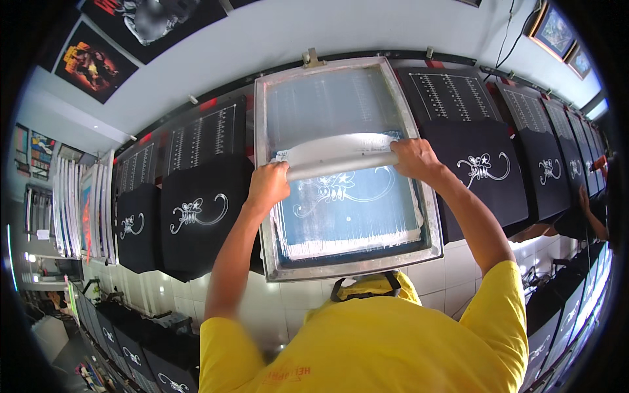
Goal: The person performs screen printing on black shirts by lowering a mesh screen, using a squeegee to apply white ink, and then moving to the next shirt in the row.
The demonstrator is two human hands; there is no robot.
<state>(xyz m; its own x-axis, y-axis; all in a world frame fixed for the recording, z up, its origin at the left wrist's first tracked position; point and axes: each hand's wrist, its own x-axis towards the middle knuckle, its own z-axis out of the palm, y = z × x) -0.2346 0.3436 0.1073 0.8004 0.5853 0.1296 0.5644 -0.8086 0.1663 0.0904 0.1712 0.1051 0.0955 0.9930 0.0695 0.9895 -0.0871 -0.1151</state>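
A silk-screen frame (pixel 354 267) with a metal rim and blue mesh lies in front of me over the row of boards. Across its middle lies a long pale squeegee (pixel 341 166), its handle running from side to side. My left hand (pixel 270 184) is wrapped round the left end of the handle, and my right hand (pixel 418 159) grips the right end. White ink (pixel 354 244) coats the near part of the mesh in a ragged-edged band. A curling floral design (pixel 347 188) shows in the mesh just on my side of the squeegee. What lies under the screen is mostly hidden.
Black shirts with white curling prints (pixel 196 213) (pixel 485 167) lie on boards at both sides. A metal clamp (pixel 313 59) stands at the frame's far edge. Several framed screens (pixel 85 203) are stacked at left. Another person's arm (pixel 593 213) shows at far right, near an orange tool (pixel 599 163).
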